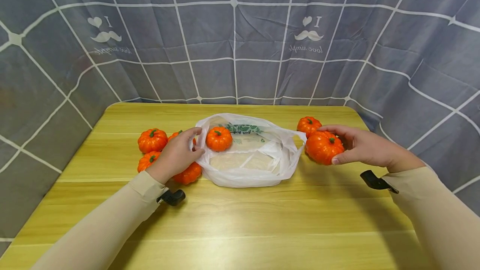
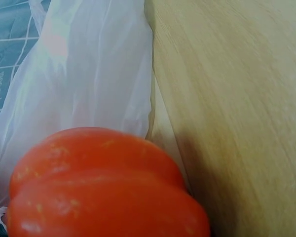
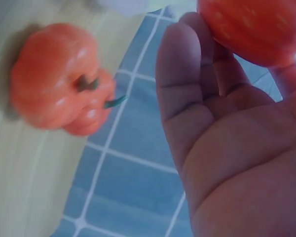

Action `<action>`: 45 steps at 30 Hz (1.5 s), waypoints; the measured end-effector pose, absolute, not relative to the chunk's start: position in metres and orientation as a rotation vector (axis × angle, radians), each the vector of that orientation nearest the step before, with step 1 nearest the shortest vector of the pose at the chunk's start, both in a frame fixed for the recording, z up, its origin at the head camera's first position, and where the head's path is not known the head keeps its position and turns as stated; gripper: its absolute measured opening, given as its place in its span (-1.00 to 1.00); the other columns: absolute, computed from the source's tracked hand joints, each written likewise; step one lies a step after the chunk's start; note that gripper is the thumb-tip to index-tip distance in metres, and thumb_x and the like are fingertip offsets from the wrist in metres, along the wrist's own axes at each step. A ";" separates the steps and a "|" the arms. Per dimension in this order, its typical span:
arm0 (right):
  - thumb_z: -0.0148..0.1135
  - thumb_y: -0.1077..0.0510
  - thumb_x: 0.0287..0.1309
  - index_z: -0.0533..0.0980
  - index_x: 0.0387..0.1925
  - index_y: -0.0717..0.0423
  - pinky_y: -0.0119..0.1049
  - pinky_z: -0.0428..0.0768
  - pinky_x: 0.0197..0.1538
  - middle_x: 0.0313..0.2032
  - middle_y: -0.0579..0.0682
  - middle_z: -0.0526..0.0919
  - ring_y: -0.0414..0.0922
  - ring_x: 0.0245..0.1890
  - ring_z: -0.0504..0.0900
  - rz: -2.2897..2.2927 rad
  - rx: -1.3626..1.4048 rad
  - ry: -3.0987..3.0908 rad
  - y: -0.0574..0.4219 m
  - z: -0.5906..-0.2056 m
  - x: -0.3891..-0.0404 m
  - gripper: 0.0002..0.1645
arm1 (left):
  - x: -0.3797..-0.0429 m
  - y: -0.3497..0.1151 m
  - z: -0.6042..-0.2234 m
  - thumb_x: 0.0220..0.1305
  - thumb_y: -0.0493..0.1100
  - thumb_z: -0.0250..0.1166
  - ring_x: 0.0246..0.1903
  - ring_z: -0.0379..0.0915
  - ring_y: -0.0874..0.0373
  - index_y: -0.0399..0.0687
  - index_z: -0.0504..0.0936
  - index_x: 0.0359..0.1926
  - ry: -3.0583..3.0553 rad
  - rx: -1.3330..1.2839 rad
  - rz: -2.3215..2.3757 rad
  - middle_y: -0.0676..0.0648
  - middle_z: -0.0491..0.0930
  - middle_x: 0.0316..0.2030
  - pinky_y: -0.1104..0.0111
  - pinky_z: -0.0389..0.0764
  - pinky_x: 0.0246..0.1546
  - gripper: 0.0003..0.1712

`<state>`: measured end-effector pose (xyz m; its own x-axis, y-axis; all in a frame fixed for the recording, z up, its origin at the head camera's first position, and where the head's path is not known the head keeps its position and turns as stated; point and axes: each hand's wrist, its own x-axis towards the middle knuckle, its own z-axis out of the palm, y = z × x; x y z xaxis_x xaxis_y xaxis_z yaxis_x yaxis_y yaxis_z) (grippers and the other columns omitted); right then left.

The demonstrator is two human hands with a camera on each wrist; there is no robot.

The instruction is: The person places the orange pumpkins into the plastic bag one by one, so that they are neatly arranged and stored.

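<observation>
A white plastic bag (image 1: 243, 180) with a green leaf print stands with its mouth spread wide. Inside it, at the left, is a small orange toy pumpkin (image 1: 219, 138). My left hand (image 1: 179, 153) pinches the bag's left rim between fingers and thumb. My right hand (image 1: 361, 147) grips another orange pumpkin (image 1: 323, 148) just right of the bag; the right wrist view shows this pumpkin (image 3: 259, 29) at the fingertips. In the left wrist view a large pumpkin (image 2: 103, 187) sits close beside the bag (image 2: 98, 64), and the left hand is mostly out of sight there.
Several orange pumpkins (image 1: 152, 140) cluster left of the bag, partly under my left hand. Two more pumpkins (image 3: 54, 76) stand on the right of the wooden table (image 1: 240, 228); in the head view just one (image 1: 309, 126) shows. A grey checked curtain (image 1: 210, 32) surrounds the table.
</observation>
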<state>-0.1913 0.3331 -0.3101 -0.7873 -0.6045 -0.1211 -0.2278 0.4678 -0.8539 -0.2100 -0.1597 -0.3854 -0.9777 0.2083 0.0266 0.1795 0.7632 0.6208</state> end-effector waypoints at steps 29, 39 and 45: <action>0.59 0.07 0.11 0.30 0.54 -0.11 -0.04 0.68 0.23 0.35 0.10 0.50 0.09 0.17 0.64 -1.144 -0.620 2.484 0.191 -0.306 -0.233 0.01 | -0.213 -0.158 -0.389 0.34 -0.13 0.41 -0.39 0.38 0.06 -0.16 0.37 0.52 2.930 0.364 1.028 -0.14 0.54 -0.15 0.25 0.46 -0.27 -0.21; 0.55 0.01 0.10 0.22 0.61 -0.04 0.04 0.57 0.36 0.40 0.11 0.47 0.09 0.29 0.55 -1.007 -0.575 2.599 0.150 -0.333 -0.251 0.11 | -0.213 -0.160 -0.391 0.34 -0.13 0.42 -0.20 0.47 -0.03 -0.16 0.36 0.53 2.932 0.367 1.038 -0.24 0.55 0.31 0.13 0.57 -0.04 -0.20; 0.52 -0.08 0.07 0.15 0.65 -0.09 0.08 0.52 0.38 0.44 0.23 0.31 0.14 0.32 0.46 -0.876 -0.499 2.649 0.137 -0.347 -0.260 0.18 | -0.212 -0.159 -0.390 0.34 -0.12 0.42 -0.25 0.48 0.01 -0.16 0.36 0.53 2.934 0.372 1.034 -0.22 0.56 0.30 0.19 0.55 -0.12 -0.20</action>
<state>-0.2600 0.1373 -0.3470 -0.8927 -0.4147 -0.1766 -0.2277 0.7530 -0.6173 -0.2122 -0.1589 -0.3898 -0.9717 0.2254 0.0704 0.2197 0.7538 0.6193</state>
